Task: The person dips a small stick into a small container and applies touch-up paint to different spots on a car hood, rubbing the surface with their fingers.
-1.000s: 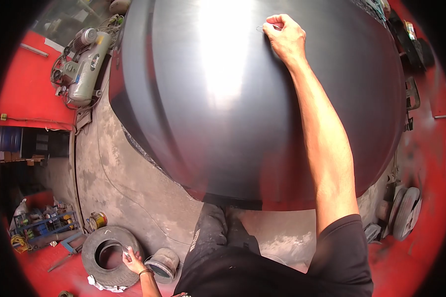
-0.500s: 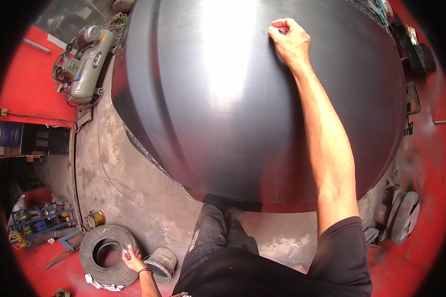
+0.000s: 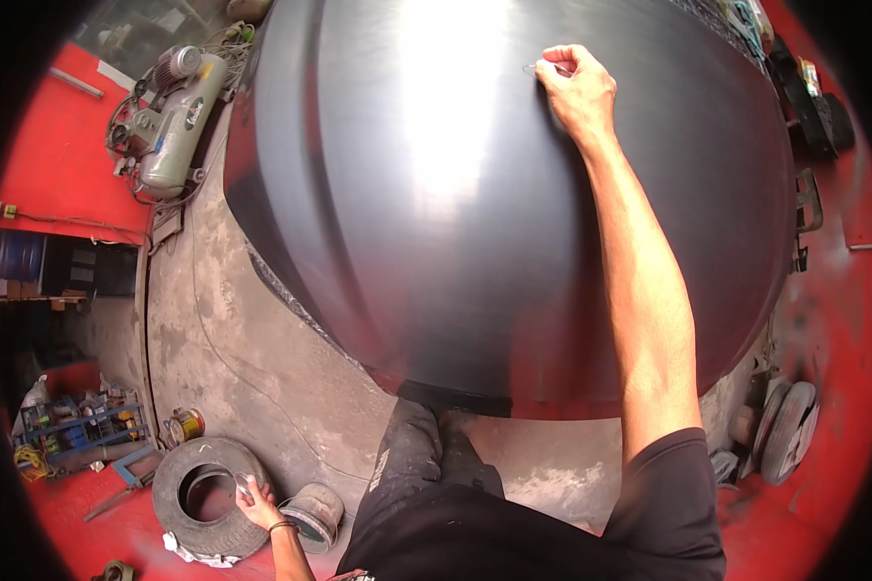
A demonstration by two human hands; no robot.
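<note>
My right hand is pinched on a small thin item near the top of a large dark glossy panel, which looks like a car hood. The item's thin looped end shows beside the fingertips; what it is, I cannot make out. Down at the lower left, my left hand is closed on a small shiny, clear-looking object, over the edge of a tire and beside a bucket. A bright light reflection runs down the panel.
An air compressor stands at the upper left, with a cable trailing along the concrete floor. A blue rack of bottles and a can are at the lower left. Wheels lean at the right.
My right hand has shifted slightly right and down in view, still pinching the thin item. The view has moved a little, and my left hand remains near the tire.
</note>
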